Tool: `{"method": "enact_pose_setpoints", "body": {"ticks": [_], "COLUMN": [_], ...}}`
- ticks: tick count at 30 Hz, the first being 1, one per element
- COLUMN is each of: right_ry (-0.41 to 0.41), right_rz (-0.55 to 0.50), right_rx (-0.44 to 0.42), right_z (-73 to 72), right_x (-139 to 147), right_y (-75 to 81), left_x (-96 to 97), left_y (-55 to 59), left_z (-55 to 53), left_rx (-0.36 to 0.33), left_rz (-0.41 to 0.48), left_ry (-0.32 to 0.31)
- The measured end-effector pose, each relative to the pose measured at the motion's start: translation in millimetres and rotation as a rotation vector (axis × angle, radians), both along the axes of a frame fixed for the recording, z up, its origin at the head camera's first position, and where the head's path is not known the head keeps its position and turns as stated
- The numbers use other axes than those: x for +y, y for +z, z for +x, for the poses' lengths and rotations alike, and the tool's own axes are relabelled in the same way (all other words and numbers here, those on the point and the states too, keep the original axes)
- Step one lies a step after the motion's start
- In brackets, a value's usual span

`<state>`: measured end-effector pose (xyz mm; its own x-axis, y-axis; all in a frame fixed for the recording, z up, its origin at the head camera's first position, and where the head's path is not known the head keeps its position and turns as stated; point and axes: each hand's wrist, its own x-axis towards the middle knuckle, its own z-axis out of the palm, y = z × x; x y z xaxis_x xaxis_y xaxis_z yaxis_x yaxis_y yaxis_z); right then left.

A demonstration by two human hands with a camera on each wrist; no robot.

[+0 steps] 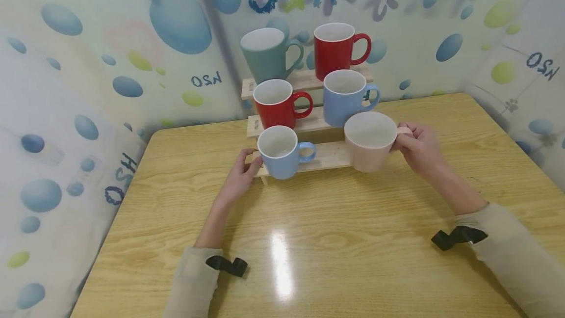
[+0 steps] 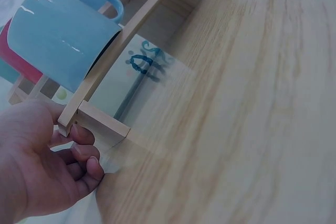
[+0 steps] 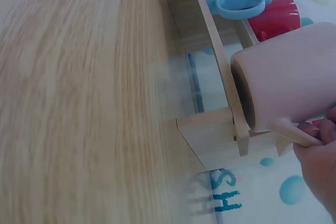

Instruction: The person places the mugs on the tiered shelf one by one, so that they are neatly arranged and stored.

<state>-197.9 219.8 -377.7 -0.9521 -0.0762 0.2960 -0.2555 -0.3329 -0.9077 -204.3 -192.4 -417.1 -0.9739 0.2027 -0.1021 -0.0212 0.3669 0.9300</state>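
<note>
A three-tier wooden mug rack [image 1: 328, 155] stands on the table. My left hand [image 1: 242, 173] pinches the left end of its lowest shelf, and in the left wrist view the fingers are curled beneath the board. Close beside that hand, a light blue mug [image 1: 279, 157] sits on the same shelf. By its handle, my right hand [image 1: 419, 147] holds a pale pink mug [image 3: 294, 74] at the shelf's right end. The pink mug is upright, its base at the front board; I cannot tell whether it bears fully on the shelf.
On the middle tier are a red mug [image 1: 274, 107] and a blue mug [image 1: 343, 102]. The top tier carries a green mug [image 1: 264, 58] and another red mug [image 1: 333, 53]. A patterned backdrop [image 1: 176, 82] rises behind the wooden table [image 1: 344, 239].
</note>
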Motion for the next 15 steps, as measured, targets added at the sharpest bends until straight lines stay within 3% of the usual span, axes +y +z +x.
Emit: {"method": "enact_pose_setpoints", "body": {"ticks": [6,11,15], "right_ry": [0.010,0.000,-0.020], "right_rz": [-0.020,-0.046,-0.055], "right_rx": [-0.002,-0.005,0.003], "right_z": [-1.6,-3.0,-4.8], "right_x": [-13,-22,-28], "right_y": [-3.2,-6.8,-9.8], "left_x": [2.5,7.9,6.7], "left_y": [5.8,24.5,19.6], "left_z": [1.5,9.6,7.6], "left_rx": [-0.022,-0.047,-0.043], "left_rz": [0.009,-0.002,0.003], "left_ry": [0.006,0.005,0.006]}}
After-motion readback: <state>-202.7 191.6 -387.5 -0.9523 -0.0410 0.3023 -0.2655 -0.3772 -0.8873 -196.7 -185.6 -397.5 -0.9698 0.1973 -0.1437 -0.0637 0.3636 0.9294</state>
